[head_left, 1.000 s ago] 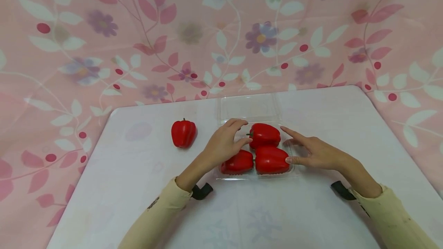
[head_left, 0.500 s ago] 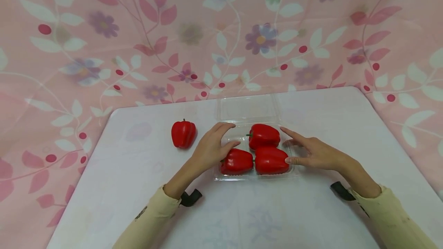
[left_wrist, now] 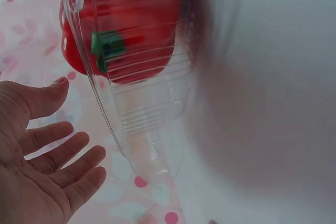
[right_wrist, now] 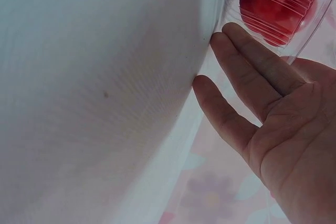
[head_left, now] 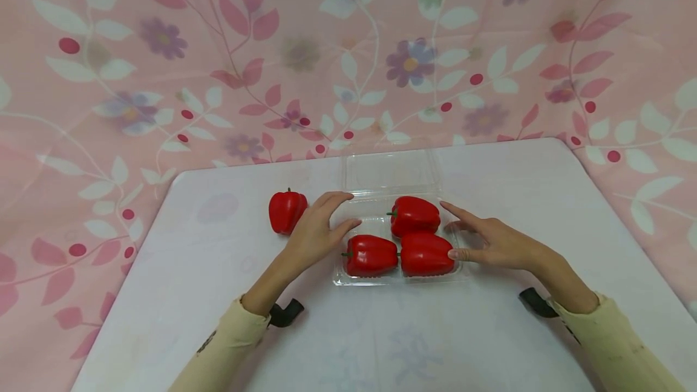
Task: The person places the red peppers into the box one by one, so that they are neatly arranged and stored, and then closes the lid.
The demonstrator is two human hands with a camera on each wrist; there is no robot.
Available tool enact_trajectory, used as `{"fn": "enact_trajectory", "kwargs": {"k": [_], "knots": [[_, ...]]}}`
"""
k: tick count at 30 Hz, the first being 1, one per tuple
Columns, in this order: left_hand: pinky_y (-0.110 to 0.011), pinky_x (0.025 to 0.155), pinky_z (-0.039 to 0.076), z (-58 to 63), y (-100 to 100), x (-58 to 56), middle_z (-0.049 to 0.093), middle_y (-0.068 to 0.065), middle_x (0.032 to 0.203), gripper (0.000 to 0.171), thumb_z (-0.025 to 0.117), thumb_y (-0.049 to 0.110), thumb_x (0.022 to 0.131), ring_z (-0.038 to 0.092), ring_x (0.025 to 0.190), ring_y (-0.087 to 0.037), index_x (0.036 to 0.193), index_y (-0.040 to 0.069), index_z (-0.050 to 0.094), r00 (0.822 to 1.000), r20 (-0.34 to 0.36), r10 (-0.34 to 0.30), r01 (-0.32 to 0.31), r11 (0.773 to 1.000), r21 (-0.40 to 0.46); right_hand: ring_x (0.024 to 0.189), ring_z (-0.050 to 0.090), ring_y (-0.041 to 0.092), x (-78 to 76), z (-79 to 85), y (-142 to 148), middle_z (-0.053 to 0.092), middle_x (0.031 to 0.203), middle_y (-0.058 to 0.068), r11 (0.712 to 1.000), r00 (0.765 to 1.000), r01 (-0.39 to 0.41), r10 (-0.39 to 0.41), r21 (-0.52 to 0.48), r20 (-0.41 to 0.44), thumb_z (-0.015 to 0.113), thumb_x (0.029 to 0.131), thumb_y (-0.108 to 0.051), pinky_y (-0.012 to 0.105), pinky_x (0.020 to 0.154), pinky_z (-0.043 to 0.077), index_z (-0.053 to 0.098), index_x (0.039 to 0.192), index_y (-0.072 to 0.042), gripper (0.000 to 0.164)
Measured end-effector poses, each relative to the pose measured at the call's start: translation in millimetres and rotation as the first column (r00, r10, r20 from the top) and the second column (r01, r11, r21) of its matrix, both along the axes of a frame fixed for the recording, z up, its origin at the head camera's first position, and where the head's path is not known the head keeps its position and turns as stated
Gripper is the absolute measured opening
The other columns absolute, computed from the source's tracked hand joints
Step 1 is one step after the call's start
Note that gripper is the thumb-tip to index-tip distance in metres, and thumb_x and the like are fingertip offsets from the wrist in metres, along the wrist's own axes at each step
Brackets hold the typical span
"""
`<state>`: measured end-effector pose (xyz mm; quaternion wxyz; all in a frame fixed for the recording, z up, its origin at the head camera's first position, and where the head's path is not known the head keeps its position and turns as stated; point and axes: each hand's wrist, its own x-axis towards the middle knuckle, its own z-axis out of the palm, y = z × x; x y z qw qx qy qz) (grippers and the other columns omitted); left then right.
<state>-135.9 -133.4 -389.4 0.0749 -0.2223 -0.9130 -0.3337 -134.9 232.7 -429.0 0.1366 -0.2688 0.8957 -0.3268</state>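
Note:
Three red bell peppers lie in a clear plastic clamshell box (head_left: pixel 340 282) in the head view: a back right pepper (head_left: pixel 415 216), a front right pepper (head_left: pixel 426 254) and a front left pepper (head_left: pixel 372 256). My left hand (head_left: pixel 318 231) hovers at the box's left side, thumb and fingers spread, holding nothing; the left wrist view shows this hand (left_wrist: pixel 47 161) apart from the box wall. At the right side is my right hand (head_left: pixel 498 242), its thumb at the front right pepper's end. In the right wrist view its fingers (right_wrist: pixel 247 72) are extended beside the box.
A fourth red bell pepper (head_left: pixel 286 212) sits on the white table (head_left: pixel 218 271), left of the box and partly behind my left hand. The box's clear lid (head_left: pixel 391 171) lies folded back towards the pink floral cloth (head_left: pixel 305 47) behind the table.
My left hand has drawn back leftward from over the box, uncovering the front left pepper and its stem. The right hand and the peppers stay about where they were.

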Motion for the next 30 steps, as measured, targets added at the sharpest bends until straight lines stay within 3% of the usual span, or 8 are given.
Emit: {"fn": "enact_trajectory", "kwargs": {"k": [9,24,30], "knots": [[-0.041,0.089,0.054,-4.7,-12,-3.0,0.06,-0.005,0.13,0.053,0.08,0.021,0.083,0.057,0.118,-0.02,0.132,0.013,0.06,1.0,-0.028,0.006,-0.006,1.0,0.022,0.125,0.052,0.039,0.2,0.5,0,0.061,0.13,0.009,1.0,1.0,0.004,-0.004,0.0,0.004,0.074,0.083,-0.047,0.069,0.093,0.042,0.021,0.158,-0.024,0.094],[-0.049,0.092,0.052,-3.7,-35,-3.2,0.059,-0.008,0.131,0.052,0.078,0.028,0.086,0.054,0.122,-0.025,0.131,0.012,0.06,0.996,-0.032,0.079,-0.08,0.997,-0.018,0.125,0.052,0.039,0.6,-0.4,0,0.061,0.13,0.009,1.0,1.0,0.003,-0.003,-0.001,0.003,0.075,0.083,-0.046,0.069,0.092,0.042,0.021,0.158,-0.025,0.094],[-0.048,0.091,0.052,-4.5,-43,-2.5,0.059,-0.008,0.131,0.052,0.08,0.024,0.084,0.054,0.121,-0.026,0.13,0.01,0.06,0.995,-0.024,0.099,-0.099,0.995,-0.008,0.125,0.052,0.039,0.7,-0.3,0,0.061,0.13,0.009,1.0,1.0,0.001,-0.001,-0.002,0.001,0.075,0.083,-0.046,0.069,0.092,0.043,0.021,0.158,-0.024,0.095]]}}
